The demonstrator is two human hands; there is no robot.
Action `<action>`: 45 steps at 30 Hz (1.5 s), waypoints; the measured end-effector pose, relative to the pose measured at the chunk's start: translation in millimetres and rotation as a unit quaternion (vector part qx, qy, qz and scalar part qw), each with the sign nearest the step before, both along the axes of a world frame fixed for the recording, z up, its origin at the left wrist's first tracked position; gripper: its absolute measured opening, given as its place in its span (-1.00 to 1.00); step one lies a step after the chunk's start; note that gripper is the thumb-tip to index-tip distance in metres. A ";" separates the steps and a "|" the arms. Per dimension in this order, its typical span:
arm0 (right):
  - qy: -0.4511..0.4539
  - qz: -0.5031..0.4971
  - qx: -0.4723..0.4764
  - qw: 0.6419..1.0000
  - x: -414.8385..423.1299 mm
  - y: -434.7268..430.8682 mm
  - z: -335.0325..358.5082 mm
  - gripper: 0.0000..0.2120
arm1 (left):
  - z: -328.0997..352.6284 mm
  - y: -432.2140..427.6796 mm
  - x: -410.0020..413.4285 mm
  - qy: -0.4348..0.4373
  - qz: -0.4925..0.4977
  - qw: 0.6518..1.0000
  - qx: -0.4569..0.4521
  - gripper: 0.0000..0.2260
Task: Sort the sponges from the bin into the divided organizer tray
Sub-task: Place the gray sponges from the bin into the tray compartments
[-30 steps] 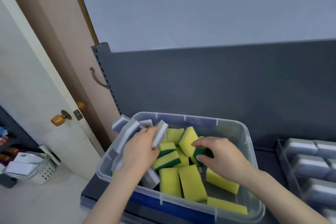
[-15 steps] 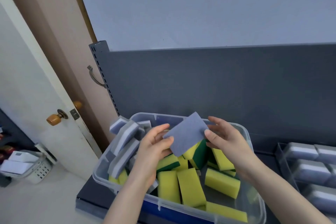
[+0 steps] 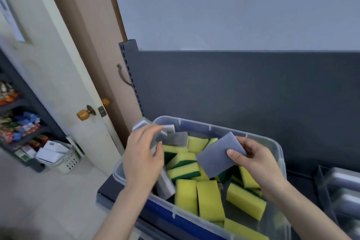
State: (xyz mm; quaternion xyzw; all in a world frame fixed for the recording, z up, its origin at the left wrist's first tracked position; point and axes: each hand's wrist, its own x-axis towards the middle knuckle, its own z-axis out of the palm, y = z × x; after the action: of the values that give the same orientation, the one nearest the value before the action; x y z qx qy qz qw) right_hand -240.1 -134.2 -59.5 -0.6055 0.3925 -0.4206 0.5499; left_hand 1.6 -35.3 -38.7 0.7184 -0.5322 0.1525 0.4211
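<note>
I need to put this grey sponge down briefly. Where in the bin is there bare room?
In the bin, bare floor shows at the near right corner, between the lying yellow sponge and the right wall. The middle is packed with yellow sponges; the left is crowded with grey sponges around the left hand.

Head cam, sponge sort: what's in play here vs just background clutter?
In play: clear bin; yellow-green sponges; loose grey sponges under left hand; grey sponge pinched by right hand; organizer tray, far right.
Background: door knob; white basket; shelf of packets; wall hook.
</note>
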 end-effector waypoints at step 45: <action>0.104 -0.242 -0.101 0.959 -127.4 49.9 8.1 -0.65 | -10.6 -55.4 -135.1 0.373 -0.320 0.864 0.109 -0.71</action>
State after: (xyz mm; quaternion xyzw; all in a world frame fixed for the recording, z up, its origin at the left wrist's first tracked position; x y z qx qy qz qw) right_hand -367.5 -84.2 -51.4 -0.5850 0.5378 -0.5133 0.3241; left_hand -133.6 -90.8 -49.3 0.5530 -0.5495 -0.3288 0.5330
